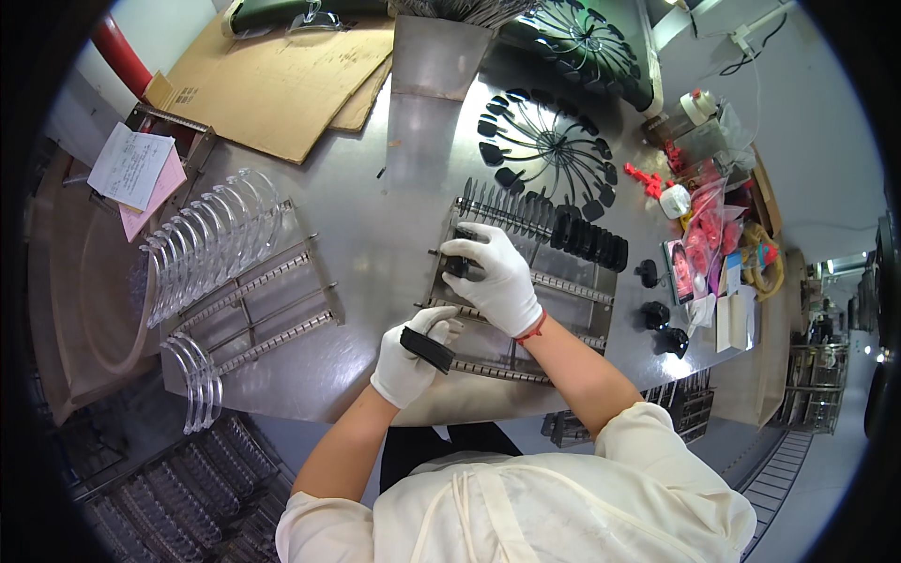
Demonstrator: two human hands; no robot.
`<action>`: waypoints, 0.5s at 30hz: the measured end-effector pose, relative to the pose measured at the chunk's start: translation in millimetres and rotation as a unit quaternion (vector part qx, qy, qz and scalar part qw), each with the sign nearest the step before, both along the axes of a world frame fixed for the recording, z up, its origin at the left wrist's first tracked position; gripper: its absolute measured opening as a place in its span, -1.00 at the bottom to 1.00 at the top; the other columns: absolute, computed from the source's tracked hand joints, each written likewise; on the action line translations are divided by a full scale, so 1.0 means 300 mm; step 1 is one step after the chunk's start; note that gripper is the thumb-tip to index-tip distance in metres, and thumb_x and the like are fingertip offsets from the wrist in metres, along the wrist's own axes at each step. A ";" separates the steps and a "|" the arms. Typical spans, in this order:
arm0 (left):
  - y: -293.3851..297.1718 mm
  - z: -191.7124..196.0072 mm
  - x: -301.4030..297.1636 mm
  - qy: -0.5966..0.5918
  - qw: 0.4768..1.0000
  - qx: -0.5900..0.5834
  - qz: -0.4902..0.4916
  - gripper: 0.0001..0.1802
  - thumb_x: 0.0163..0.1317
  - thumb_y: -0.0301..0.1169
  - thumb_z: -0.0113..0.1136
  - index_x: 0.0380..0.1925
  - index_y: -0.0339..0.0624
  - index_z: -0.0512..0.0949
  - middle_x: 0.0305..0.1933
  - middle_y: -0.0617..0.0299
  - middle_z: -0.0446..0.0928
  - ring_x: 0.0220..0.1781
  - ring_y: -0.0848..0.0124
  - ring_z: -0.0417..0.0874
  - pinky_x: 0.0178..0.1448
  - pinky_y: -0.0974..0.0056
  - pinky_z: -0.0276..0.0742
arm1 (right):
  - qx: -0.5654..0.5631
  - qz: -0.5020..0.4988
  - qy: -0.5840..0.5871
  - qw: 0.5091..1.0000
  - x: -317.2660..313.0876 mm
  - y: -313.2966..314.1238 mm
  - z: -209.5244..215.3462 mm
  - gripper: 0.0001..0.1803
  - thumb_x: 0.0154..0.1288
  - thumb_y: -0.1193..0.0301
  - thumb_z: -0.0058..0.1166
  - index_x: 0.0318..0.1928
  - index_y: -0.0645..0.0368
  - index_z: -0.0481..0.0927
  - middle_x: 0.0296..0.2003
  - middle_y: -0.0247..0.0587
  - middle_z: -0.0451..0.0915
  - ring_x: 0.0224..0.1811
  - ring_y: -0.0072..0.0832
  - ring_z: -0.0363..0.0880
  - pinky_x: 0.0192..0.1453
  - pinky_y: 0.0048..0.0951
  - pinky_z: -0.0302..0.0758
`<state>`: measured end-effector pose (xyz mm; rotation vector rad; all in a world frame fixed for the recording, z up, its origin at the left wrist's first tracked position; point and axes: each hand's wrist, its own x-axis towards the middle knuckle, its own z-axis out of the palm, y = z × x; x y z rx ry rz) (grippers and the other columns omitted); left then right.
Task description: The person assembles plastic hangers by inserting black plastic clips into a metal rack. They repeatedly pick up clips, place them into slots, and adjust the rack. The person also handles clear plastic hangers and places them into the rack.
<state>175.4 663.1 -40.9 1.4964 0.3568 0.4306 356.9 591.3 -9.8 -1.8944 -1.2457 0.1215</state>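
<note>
My left hand (409, 360), in a white glove, is closed around a bundle of thin black pieces (427, 349) at the front left corner of a metal slotted rack (574, 290). My right hand (499, 280), gloved too, is bent over the rack's left side. Its thumb and fingers grip a small black piece (457, 266), partly hidden by them. Along the rack's far rail stand dark, thin lens-like plates (507, 204), and thicker black pieces (589, 238) fill that row's right end.
To the left, a second rack (246, 317) carries clear curved visor-like pieces (208, 246). Black pieces on radiating wires (551, 141) lie behind my rack. Cardboard sheets (282, 89) cover the far left. Bags and small items (709, 235) crowd the right, near loose black pieces (656, 316).
</note>
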 end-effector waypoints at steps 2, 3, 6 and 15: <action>0.000 0.009 0.000 0.007 1.000 0.001 0.001 -0.74 0.55 -0.46 0.06 0.12 -0.34 0.57 -0.20 0.12 0.74 -0.20 0.40 0.76 -0.05 0.32 0.67 | -0.024 -0.020 -0.017 0.999 0.007 -0.025 0.012 -0.51 -0.09 0.55 0.51 -0.04 0.02 0.75 0.11 -0.05 0.61 0.10 -0.19 0.67 0.13 -0.34 0.66; -0.001 0.009 -0.001 0.010 1.000 0.000 0.002 -0.74 0.55 -0.46 0.06 0.12 -0.34 0.57 -0.20 0.12 0.74 -0.20 0.40 0.76 -0.05 0.32 0.67 | -0.033 -0.024 -0.021 0.999 0.012 -0.041 0.017 -0.50 -0.10 0.54 0.52 -0.04 0.02 0.76 0.12 -0.05 0.62 0.10 -0.19 0.68 0.13 -0.34 0.66; -0.002 -0.001 -0.004 0.012 1.000 -0.006 0.000 -0.73 0.55 -0.45 0.07 0.12 -0.34 0.57 -0.19 0.11 0.74 -0.20 0.40 0.76 -0.04 0.31 0.66 | -0.062 -0.040 -0.042 0.996 0.037 -0.097 0.027 -0.48 -0.12 0.50 0.55 -0.03 0.00 0.76 0.13 -0.05 0.64 0.10 -0.21 0.69 0.14 -0.35 0.65; 0.001 0.016 0.013 0.034 0.998 0.053 -0.003 -0.74 0.54 -0.45 0.07 0.11 -0.33 0.58 -0.21 0.12 0.73 -0.21 0.41 0.75 -0.06 0.31 0.66 | -0.038 -0.001 -0.056 0.998 0.065 -0.122 0.014 -0.49 -0.09 0.41 0.56 -0.02 -0.06 0.75 0.19 -0.05 0.63 0.05 -0.19 0.70 0.07 -0.30 0.66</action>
